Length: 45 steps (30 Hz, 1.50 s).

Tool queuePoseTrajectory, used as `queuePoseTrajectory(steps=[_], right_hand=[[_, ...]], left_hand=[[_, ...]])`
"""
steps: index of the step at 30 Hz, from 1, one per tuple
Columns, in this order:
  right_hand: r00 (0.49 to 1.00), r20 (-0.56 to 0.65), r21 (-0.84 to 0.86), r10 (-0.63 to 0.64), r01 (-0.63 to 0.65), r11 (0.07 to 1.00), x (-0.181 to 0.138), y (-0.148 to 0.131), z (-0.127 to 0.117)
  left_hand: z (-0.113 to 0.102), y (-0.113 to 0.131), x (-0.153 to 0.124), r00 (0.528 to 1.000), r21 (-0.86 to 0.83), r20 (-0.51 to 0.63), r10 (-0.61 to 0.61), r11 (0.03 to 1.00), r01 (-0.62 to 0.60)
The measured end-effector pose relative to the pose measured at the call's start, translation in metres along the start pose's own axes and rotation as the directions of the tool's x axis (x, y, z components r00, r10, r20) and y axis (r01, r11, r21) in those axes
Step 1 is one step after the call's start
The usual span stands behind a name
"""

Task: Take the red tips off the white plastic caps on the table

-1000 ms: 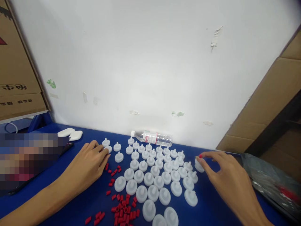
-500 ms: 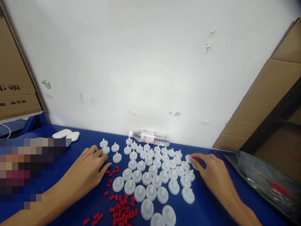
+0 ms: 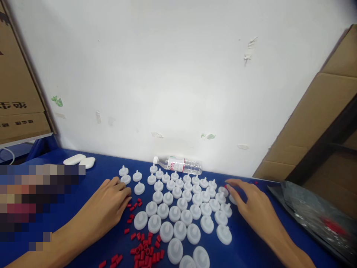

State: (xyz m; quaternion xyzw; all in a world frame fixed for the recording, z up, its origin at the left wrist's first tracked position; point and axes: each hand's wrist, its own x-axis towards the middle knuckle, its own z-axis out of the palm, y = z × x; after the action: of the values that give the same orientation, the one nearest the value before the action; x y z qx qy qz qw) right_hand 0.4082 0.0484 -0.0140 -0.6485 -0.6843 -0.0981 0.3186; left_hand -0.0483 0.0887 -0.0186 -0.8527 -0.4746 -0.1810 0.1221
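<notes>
- Blue cloth covers the counter [image 3: 83, 208], which carries everything between and around the two hands.
- Cardboard boxes [image 3: 315, 123] stand beyond the right hand; whatever they hold is hidden.
- Dark plastic bag [image 3: 315, 216] lies just outside the right hand, with something red showing through it.
- Clear water bottle [image 3: 180, 165] lies on its side against the wall, beyond both hands, looking nearly empty.
- White caps [image 3: 178, 208] stand stem-up in close rows between the hands, apparently sorted for easy reach.
- Left hand [image 3: 107, 206] rests flat, grip loose and holding nothing, fingertips at the nearest white caps.
- Right hand [image 3: 252, 208] has fingers curled over the caps at the far right edge; I cannot tell whether its grip has closed on one.
- Red sleeves [image 3: 146, 251] lie in a loose heap just inside the left wrist.
</notes>
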Motion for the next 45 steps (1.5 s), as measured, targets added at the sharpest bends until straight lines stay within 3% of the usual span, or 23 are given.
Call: queuePoseTrajectory(steps=[13,29,35,39,45], right_hand=[[0.999,0.000,-0.008,-0.036,0.036,0.999,-0.003,-0.006,0.006],[1.000,-0.006,0.043,-0.030,0.030,0.999,-0.003,-0.014,0.004],[0.995,-0.076,0.039,0.060,-0.057,0.998,-0.001,-0.022,-0.012],[0.989,-0.106,0.137,0.103,-0.088,0.987,-0.004,-0.030,-0.014],[0.984,-0.166,0.122,-0.068,0.089,0.988,-0.011,-0.056,-0.015]], left_hand=[[0.006,-0.002,-0.001,1.000,-0.047,-0.013,-0.008,0.999,0.007],[0.005,0.002,0.001,0.993,-0.157,-0.114,-0.003,0.987,-0.015],[-0.001,0.012,0.003,0.979,-0.249,-0.203,0.015,0.966,-0.066],[-0.009,0.020,0.005,0.973,-0.325,-0.221,0.059,0.937,-0.131],[-0.018,0.026,0.004,0.959,-0.382,-0.257,0.117,0.899,-0.213]])
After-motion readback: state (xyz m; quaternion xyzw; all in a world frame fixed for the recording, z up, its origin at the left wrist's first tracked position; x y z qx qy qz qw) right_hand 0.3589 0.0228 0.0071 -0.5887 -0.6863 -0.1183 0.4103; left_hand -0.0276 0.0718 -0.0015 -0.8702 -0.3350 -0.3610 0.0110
